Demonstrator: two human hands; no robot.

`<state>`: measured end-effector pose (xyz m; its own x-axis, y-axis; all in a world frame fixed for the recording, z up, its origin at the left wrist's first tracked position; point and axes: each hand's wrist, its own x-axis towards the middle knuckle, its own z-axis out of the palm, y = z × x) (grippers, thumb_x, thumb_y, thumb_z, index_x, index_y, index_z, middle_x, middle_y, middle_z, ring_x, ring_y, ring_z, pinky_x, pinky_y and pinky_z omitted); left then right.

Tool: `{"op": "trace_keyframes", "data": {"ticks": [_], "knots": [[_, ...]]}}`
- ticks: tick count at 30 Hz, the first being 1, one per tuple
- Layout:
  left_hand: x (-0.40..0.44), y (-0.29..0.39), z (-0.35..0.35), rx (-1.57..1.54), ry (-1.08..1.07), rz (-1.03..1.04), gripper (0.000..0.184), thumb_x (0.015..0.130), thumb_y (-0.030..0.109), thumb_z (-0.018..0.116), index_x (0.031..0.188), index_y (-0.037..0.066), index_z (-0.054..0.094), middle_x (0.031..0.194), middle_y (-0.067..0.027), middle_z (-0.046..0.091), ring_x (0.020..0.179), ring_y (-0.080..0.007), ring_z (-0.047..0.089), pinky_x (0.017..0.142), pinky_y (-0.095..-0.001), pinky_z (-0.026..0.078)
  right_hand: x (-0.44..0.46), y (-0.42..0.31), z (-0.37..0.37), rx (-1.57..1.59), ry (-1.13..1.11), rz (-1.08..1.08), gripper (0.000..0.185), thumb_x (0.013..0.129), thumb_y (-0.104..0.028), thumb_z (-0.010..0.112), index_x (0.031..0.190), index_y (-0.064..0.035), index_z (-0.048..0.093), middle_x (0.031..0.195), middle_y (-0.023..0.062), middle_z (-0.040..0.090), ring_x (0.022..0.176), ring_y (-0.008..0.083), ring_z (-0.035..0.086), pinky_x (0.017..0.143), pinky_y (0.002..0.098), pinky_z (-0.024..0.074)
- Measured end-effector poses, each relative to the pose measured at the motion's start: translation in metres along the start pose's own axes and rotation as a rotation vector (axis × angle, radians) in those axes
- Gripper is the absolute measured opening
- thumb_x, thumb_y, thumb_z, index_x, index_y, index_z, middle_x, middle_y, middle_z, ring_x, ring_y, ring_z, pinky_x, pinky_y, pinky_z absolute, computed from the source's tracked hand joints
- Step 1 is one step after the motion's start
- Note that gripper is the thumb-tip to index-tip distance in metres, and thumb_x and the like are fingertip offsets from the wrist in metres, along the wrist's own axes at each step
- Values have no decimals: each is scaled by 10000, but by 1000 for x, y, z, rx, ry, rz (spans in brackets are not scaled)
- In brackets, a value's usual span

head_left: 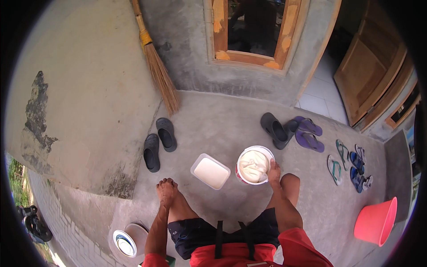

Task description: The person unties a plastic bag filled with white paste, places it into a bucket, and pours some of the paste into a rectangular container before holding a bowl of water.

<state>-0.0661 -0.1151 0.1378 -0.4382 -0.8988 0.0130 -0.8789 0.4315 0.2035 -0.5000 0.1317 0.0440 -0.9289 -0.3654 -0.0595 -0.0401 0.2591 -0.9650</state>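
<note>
A round white bucket (254, 165) with some red on its outer side stands on the floor before me. Inside it is a creamy, pale, folded mass (254, 166) that could be dough or putty. My right hand (274, 171) grips the right side of the bucket's rim. To the left of the bucket lies a rectangular translucent tub (211, 171) with a flat, whitish filling. My left hand (167, 190) rests on my left knee with its fingers draped over it, holding nothing.
Dark clogs (151, 152) lie left, another dark pair (274, 127) beside purple flip-flops (310, 140). More sandals (357, 171) and a red bucket (376, 222) are right. A broom (161, 75) leans on the wall. A white lid-like disc (125, 243) is lower left.
</note>
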Motion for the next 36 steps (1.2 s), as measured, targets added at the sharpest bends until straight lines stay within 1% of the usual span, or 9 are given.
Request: {"op": "trace_keyframes", "data": {"ticks": [7, 9, 16, 19, 21, 27, 30, 33, 36], "knots": [[0, 0, 1, 9, 16, 5, 217, 825, 240, 576, 915, 93, 708, 975, -116, 691, 963, -308, 634, 873, -454, 470, -2, -7, 0, -50, 9, -2, 567, 1013, -425, 438, 1075, 102, 638, 1086, 310, 640, 1015, 422, 594, 938, 436, 429], [0, -3, 5, 12, 14, 9, 216, 827, 240, 575, 915, 96, 708, 975, -116, 691, 963, -308, 634, 872, -454, 471, -3, -8, -2, -130, 6, -38, 566, 1017, -421, 419, 1072, 96, 642, 1096, 301, 641, 1019, 429, 591, 941, 443, 426], [1, -2, 4, 17, 5, -2, 220, 830, 243, 575, 922, 93, 708, 986, -113, 690, 968, -307, 637, 874, -453, 470, 1, 3, 0, -97, -22, -40, 562, 1022, -425, 399, 1091, 73, 650, 1097, 290, 643, 1036, 430, 583, 952, 453, 421], [2, -2, 5, 17, 6, 2, 224, 831, 245, 577, 928, 92, 707, 991, -113, 688, 969, -308, 637, 878, -456, 470, 1, 1, -2, -97, -15, -30, 560, 1020, -433, 400, 1118, 60, 646, 1126, 292, 632, 1056, 433, 578, 964, 457, 418], [1, -2, 5, 26, 1, 1, 227, 830, 247, 578, 932, 91, 707, 993, -113, 687, 969, -308, 636, 881, -457, 470, 0, -1, -3, -192, -18, 8, 577, 1017, -454, 392, 1147, 52, 636, 1161, 296, 617, 1085, 438, 570, 975, 461, 415], [-1, -1, 0, 17, -5, 7, 230, 843, 241, 568, 937, 83, 706, 989, -120, 686, 965, -315, 636, 880, -461, 469, 2, 6, -1, -221, 7, -2, 630, 1010, -495, 365, 1155, 59, 629, 1170, 307, 605, 1127, 455, 548, 994, 471, 402], [-1, 1, -5, 9, -2, 23, 230, 852, 234, 557, 936, 77, 703, 983, -126, 689, 967, -320, 634, 875, -464, 468, -5, -16, -6, -143, -67, -24, 644, 1008, -497, 366, 1147, 77, 624, 1167, 312, 604, 1125, 455, 550, 997, 475, 397], [-1, 0, -4, 0, -8, 26, 231, 857, 228, 553, 935, 72, 704, 979, -132, 691, 968, -323, 633, 871, -464, 469, -4, -16, -2, -237, 11, -15, 645, 1008, -491, 374, 1124, 91, 627, 1131, 314, 622, 1089, 453, 573, 972, 472, 413], [-1, 1, -6, 13, -12, 36, 238, 861, 232, 551, 940, 69, 705, 985, -131, 691, 972, -323, 634, 871, -464, 469, -8, -25, -4, -204, -12, -16, 638, 1008, -488, 376, 1117, 85, 634, 1108, 314, 630, 1071, 455, 582, 960, 468, 421]]}}
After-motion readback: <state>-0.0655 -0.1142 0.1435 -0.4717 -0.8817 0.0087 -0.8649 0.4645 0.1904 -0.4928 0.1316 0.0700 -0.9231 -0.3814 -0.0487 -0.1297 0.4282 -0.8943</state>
